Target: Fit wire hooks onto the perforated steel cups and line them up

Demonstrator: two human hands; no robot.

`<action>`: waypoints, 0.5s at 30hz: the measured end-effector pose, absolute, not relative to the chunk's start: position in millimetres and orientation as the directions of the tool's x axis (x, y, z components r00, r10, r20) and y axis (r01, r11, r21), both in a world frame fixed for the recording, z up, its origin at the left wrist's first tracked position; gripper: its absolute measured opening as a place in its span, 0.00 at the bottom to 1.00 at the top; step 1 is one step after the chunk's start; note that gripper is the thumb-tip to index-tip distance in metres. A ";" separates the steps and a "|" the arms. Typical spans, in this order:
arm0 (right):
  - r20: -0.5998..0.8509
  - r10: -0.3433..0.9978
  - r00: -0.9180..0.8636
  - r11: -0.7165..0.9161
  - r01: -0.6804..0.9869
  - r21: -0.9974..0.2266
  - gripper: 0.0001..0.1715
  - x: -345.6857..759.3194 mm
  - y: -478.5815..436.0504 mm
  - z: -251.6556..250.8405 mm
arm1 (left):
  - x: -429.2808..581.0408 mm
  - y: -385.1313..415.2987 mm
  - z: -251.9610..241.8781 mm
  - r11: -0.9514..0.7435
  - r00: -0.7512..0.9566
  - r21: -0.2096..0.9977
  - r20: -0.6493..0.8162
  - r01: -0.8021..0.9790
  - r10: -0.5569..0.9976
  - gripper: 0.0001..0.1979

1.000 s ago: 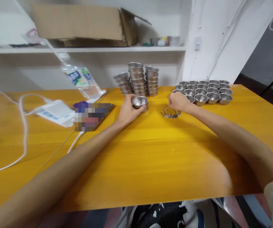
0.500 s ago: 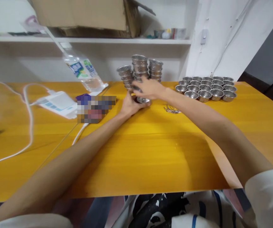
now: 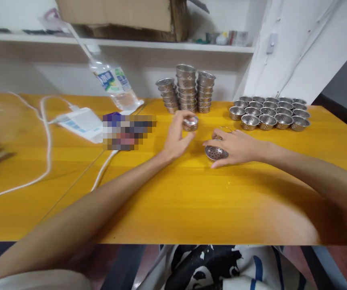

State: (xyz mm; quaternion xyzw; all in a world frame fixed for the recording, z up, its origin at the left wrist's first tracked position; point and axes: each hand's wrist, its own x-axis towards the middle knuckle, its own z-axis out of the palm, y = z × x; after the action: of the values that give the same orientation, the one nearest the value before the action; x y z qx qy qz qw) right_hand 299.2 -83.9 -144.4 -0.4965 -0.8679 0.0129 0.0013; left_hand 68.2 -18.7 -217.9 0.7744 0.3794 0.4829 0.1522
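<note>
My left hand [image 3: 176, 137] curves round the left side of a small perforated metal cup [image 3: 191, 125]. Its fingers reach over the rim, while the thumb stands apart from the cup. Further right, my right hand [image 3: 232, 147] grips another perforated metal cup [image 3: 215, 153], its fingers across the top and its thumb at the near side. The holes inside this cup face me. Behind my left hand rise three stacks of similar cups, the middle stack [image 3: 186, 86] being the tallest. A thin wire piece [image 3: 226, 128] shows just behind my right hand.
Rows of metal cups [image 3: 267, 122] stand at the back right of the yellow table [image 3: 173, 201]. A tilted plastic bottle [image 3: 116, 86], a white device [image 3: 83, 125] and a white cable [image 3: 47, 149] lie left. A cardboard box [image 3: 122, 16] rests on the shelf.
My right hand has moved from the stacks towards me and right, and now grips a cup. My left hand's hold has loosened, its thumb now off the cup. The view has shifted slightly.
</note>
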 end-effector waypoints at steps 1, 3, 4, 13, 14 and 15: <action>-0.012 0.833 -0.554 0.553 0.833 -0.031 0.30 303.7 -77.5 -143.6 | 73.8 -28.8 -217.7 -0.692 0.315 0.634 0.616 0.346 0.722 0.24; 0.019 0.745 -0.667 0.667 0.743 -0.047 0.30 315.8 -56.9 -137.3 | 84.1 -43.5 -220.0 -0.698 0.453 0.685 0.566 0.207 0.689 0.27; 0.063 0.725 -0.686 0.688 0.723 -0.055 0.29 321.9 -44.1 -134.0 | 88.3 -48.2 -221.9 -0.685 0.499 0.707 0.536 0.176 0.681 0.30; 0.050 0.927 -0.373 0.366 0.924 0.108 0.22 305.4 21.1 -166.2 | 100.1 -56.8 -230.0 -0.679 0.569 0.675 0.450 0.288 0.688 0.55; 0.047 0.930 -0.364 0.358 0.928 0.106 0.21 302.8 21.5 -169.1 | 100.2 -56.3 -230.2 -0.695 0.577 0.659 0.459 0.289 0.675 0.53; 0.042 0.931 -0.363 0.357 0.929 0.101 0.20 301.5 22.0 -170.9 | 100.3 -55.4 -230.8 -0.706 0.584 0.649 0.468 0.283 0.663 0.50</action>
State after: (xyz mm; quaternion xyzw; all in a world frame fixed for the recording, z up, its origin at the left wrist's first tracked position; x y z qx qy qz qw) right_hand 301.5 22.0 -170.9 -0.5644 -0.8237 -0.0538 -0.0113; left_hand 100.3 -55.4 -230.8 0.8501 0.2782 0.3614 0.2635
